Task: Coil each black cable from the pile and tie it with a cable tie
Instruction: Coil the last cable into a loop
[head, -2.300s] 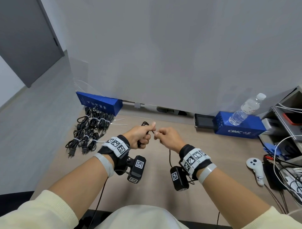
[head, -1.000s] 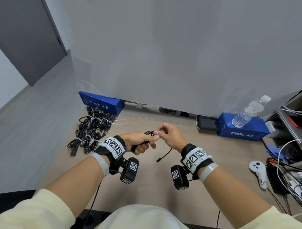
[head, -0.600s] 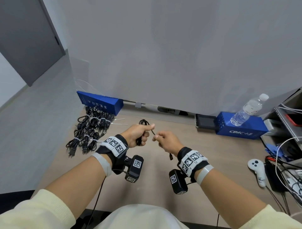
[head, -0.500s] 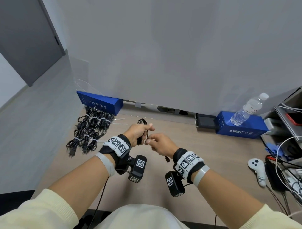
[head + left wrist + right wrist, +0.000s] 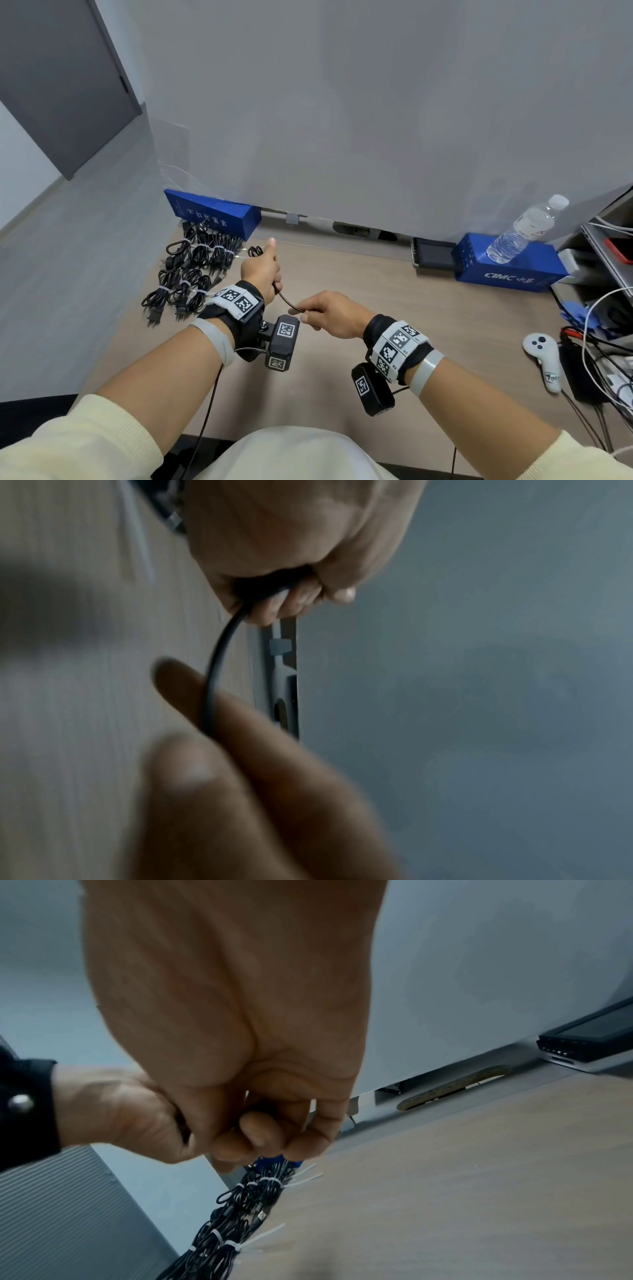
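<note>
My left hand (image 5: 265,270) is raised over the desk with its thumb up, and it grips a partly coiled black cable (image 5: 255,251) whose loops stick out above the fist. A free length of the cable (image 5: 219,656) curves down out of the fist to my right hand (image 5: 303,310), which pinches it between thumb and forefinger just below and right of the left hand. In the right wrist view my right hand (image 5: 260,1134) is curled close against the left hand (image 5: 120,1110). The cable's end is hidden in the fingers.
Several coiled cables tied with white ties (image 5: 191,270) lie at the desk's left behind a blue box (image 5: 212,214). At the right are another blue box (image 5: 507,263), a water bottle (image 5: 524,233), a small screen (image 5: 433,257), a white controller (image 5: 544,359) and loose wires (image 5: 609,342).
My right hand has dropped from beside the left fist to below it, drawing the cable's free length down. The left hand has turned thumb-up and shifted slightly away.
</note>
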Demonstrator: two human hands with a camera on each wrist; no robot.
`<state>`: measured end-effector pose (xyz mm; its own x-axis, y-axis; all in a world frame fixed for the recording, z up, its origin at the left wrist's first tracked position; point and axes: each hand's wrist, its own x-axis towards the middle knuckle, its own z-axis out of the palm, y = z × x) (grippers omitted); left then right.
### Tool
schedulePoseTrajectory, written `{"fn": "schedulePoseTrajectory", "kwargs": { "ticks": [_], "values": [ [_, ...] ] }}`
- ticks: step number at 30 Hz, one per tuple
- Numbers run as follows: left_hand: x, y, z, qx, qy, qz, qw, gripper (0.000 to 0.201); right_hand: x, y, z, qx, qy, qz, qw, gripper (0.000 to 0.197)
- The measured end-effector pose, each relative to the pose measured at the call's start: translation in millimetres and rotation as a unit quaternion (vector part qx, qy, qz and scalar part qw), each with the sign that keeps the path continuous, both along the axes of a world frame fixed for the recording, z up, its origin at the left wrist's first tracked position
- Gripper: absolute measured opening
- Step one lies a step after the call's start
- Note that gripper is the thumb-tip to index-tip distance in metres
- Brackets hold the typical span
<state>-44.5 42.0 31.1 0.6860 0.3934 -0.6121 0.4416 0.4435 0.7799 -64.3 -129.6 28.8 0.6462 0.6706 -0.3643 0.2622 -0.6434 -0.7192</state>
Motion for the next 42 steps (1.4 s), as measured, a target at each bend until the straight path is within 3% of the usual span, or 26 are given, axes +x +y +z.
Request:
{"fn": "schedulePoseTrajectory", "kwargs": {
  "ticks": [2, 5, 8, 10, 15, 18, 21, 23, 26, 29, 34, 38, 42],
  "values": [
    [-2.3, 2.3, -1.1, 0.067, 0.013, -0.092, 0.993, 0.04, 3.4, 1.1, 7.2, 0.011, -0.02, -0.01, 1.0, 0.022],
    [-7.7, 1.8, 2.6, 0.107, 0.056, -0.267, 0.956, 0.058, 11.1, 2.0, 16.8, 0.031, -0.06, -0.032, 0.997, 0.011],
    [-13.3, -1.7, 5.4, 0.102, 0.07, -0.39, 0.912, 0.082, 18.2, 0.9, 17.6, 0.06, -0.077, -0.095, 0.991, 0.013],
    [-15.4, -4.3, 2.9, 0.063, 0.061, -0.448, 0.89, 0.087, 20.3, 1.3, 14.6, 0.069, -0.075, -0.127, 0.987, 0.013],
    [-24.5, -2.0, 0.3, 0.028, 0.035, -0.523, 0.851, 0.045, 16.8, 5.8, 10.5, 0.033, -0.089, -0.133, 0.987, 0.018],
    [-28.5, 7.6, -2.3, -0.029, 0.017, -0.535, 0.844, 0.042, 15.2, 10.3, 13.8, 0.01, -0.091, -0.11, 0.99, 0.014],
    [-33.0, 15.6, -2.3, -0.056, -0.013, -0.562, 0.825, 0.024, 16.9, 14.8, 16.4, 0.013, -0.067, -0.106, 0.992, 0.018],
    [-35.5, 18.0, -0.5, -0.053, -0.003, -0.574, 0.817, 0.012, 16.6, 17.7, 17.4, 0.033, -0.048, -0.119, 0.991, 0.027],
    [-38.2, 20.6, 1.6, -0.02, 0.031, -0.595, 0.803, 0.018, 18.3, 22.3, 16.9, 0.021, -0.08, -0.101, 0.991, 0.03],
    [-41.4, 23.1, 1.7, -0.014, 0.055, -0.58, 0.813, 0.015, 19.6, 30.9, 16.5, 0.038, -0.096, -0.031, 0.994, 0.019],
    [-54.9, 36.8, -11.4, 0.004, 0.043, -0.491, 0.87, 0.006, 20.9, 52.4, 13.6, 0.048, -0.111, -0.018, 0.992, 0.013],
    [-74.6, 49.3, -25.0, 0.075, 0.047, -0.431, 0.898, 0.013, 24.0, 67.7, -8.4, 0.053, -0.057, -0.062, 0.995, 0.017],
    [-100.5, 65.7, -41.5, 0.044, 0.05, -0.382, 0.922, 0.018, 17.8, 94.9, -32.4, 0.054, 0.005, -0.029, 0.998, 0.015]
  ]
}}
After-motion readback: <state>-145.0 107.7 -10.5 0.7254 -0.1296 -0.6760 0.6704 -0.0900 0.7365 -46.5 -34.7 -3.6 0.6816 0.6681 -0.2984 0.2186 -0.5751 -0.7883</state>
